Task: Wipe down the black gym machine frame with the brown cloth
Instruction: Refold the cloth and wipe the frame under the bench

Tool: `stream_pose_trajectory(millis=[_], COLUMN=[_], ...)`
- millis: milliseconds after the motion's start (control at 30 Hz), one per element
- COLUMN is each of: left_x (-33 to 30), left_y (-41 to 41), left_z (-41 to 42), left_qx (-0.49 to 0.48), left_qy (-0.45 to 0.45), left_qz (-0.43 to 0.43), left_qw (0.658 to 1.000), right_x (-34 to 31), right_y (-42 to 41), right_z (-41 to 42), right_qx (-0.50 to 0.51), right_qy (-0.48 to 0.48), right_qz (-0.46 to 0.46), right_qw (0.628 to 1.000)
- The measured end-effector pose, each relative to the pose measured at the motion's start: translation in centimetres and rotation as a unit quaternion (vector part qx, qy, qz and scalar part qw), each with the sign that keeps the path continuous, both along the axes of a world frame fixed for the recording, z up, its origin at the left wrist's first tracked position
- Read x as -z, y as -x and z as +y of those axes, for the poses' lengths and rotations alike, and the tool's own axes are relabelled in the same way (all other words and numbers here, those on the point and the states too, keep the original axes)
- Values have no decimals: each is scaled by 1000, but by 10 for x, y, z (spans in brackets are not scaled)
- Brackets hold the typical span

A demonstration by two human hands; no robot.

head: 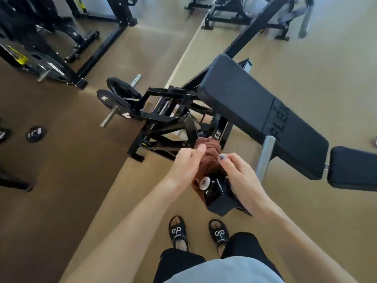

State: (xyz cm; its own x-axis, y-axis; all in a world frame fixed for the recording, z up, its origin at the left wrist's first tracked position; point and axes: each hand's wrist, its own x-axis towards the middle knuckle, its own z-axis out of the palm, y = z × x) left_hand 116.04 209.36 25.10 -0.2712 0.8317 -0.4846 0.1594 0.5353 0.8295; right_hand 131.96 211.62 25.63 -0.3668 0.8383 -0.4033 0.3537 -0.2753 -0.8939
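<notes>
Item one, far out to the left of my left hand: small round black weight plates lying flat on the tan gym floor, well apart from the work. Item two, just beyond my left hand: the glossy black steel machine frame, its near upright bar rising between my hands. Item three: the soft brown terry cloth, draped around that bar, pinched by my left thumb and fingers on one side and held by my right hand on the other. Item four, right of my right hand: the padded black bench. Step in hand, as I judge it: wiping the upright mid-task. Next move likely calls for sliding the wrapped cloth along the bar, keeping even tension on both ends.
</notes>
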Motion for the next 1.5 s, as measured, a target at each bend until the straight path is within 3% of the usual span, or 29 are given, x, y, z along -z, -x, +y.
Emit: stream_pose_trajectory(millis=[67, 200, 400, 667, 767, 867, 1233, 1367, 1500], left_x=[4, 24, 58, 48, 40, 46, 61, 49, 31], left_y=[-10, -17, 7, 8, -3, -3, 13, 7, -6], left_z=[16, 30, 37, 43, 4, 1, 77, 59, 24], left_qx=[68, 164, 145, 160, 164, 118, 17, 114, 131], left_qy=[32, 2, -88, -74, -123, -115, -8, 22, 25], left_qz=[92, 117, 118, 77, 16, -39, 13, 102, 32], left_qw=[993, 979, 978, 981, 979, 986, 1000, 988, 991], right_x=[-1, -2, -5, -3, 7, 10, 12, 12, 13], right_y=[10, 22, 28, 25, 26, 26, 27, 29, 29], right_z=[-15, -23, -23, -25, -28, -28, -24, -26, -26], right_qx=[67, 197, 274, 294, 335, 321, 275, 293, 294], right_qy=[2, -5, -39, -40, -43, -41, -66, -62, -63], right_qz=[31, 44, 7, 24, 49, 46, -20, -32, -38], right_qw=[997, 979, 961, 955, 940, 945, 959, 954, 953])
